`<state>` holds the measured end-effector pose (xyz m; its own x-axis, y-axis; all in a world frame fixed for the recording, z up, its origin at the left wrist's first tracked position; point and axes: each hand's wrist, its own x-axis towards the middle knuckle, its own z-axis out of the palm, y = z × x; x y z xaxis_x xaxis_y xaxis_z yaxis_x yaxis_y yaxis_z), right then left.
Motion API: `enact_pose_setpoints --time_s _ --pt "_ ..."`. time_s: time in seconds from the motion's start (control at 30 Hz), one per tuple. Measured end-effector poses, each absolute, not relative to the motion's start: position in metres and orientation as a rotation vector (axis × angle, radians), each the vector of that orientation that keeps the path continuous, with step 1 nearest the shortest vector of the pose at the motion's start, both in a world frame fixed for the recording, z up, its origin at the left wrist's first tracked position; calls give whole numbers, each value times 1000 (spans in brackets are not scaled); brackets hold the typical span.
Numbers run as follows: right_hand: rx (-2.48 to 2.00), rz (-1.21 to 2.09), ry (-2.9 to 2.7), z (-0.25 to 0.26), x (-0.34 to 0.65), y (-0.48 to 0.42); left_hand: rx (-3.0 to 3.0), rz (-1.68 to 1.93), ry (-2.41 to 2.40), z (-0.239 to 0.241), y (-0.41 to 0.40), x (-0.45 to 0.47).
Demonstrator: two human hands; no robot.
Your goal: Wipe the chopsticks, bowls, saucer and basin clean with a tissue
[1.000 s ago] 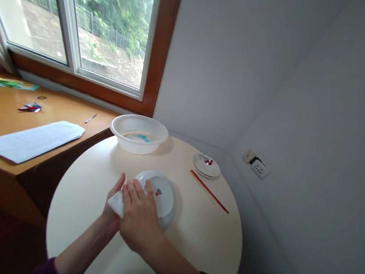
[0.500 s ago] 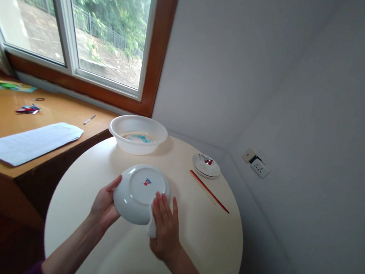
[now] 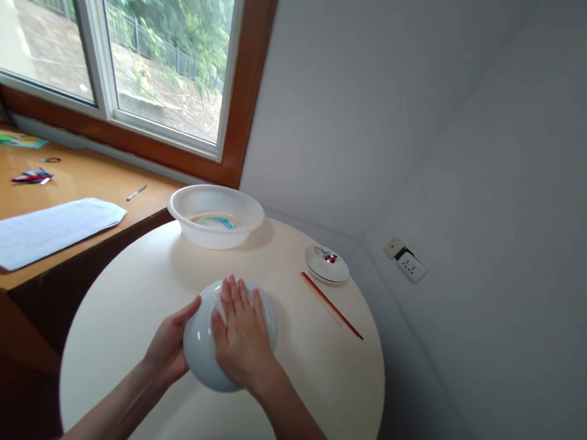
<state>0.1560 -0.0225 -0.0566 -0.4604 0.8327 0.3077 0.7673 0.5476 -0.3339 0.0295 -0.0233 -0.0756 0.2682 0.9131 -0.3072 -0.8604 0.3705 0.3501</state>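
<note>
My left hand (image 3: 172, 343) grips the left rim of a white plate (image 3: 200, 352), thumb on top. The plate is held bottom side up above the round table (image 3: 125, 322), tilted toward me. My right hand (image 3: 240, 328) lies flat over the middle of the plate's underside, pressing a white cloth (image 3: 218, 304) against it. Most of the cloth is hidden under the palm and fingers, as is the printed mark on the plate.
A translucent basin (image 3: 214, 237) stands at the table's back. Small dishes with a red cherry pattern (image 3: 326, 264) sit at the right, near red chopsticks (image 3: 332, 305). On the wooden desk (image 3: 97, 172) at the left are paper (image 3: 51, 229) and a pen (image 3: 136, 192).
My right hand has moved with the cloth from the plate's lower right edge up and left onto its middle. The plate has dropped slightly and tilted more.
</note>
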Motion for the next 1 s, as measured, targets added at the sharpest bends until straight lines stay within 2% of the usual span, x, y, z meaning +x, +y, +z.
enact_pose_setpoints --time_s 0.17,0.37,0.5,0.73,0.83,1.0 --pt "-1063 143 -2505 -69 157 -58 66 1182 573 -73 -20 14" --pt "-1376 71 -2316 -94 184 -46 132 1223 728 -71 -24 10" --pt "-1507 90 -2207 -90 182 -20 122 1144 668 -78 -26 20" --pt "-1058 163 -2486 -72 158 -40 154 1178 695 -70 -21 15" --pt "-1005 196 -2522 -93 174 -50 261 1249 809 -61 -16 -2" --pt "-1292 155 -2275 -159 220 -44 551 1274 830 -62 -2 -25"
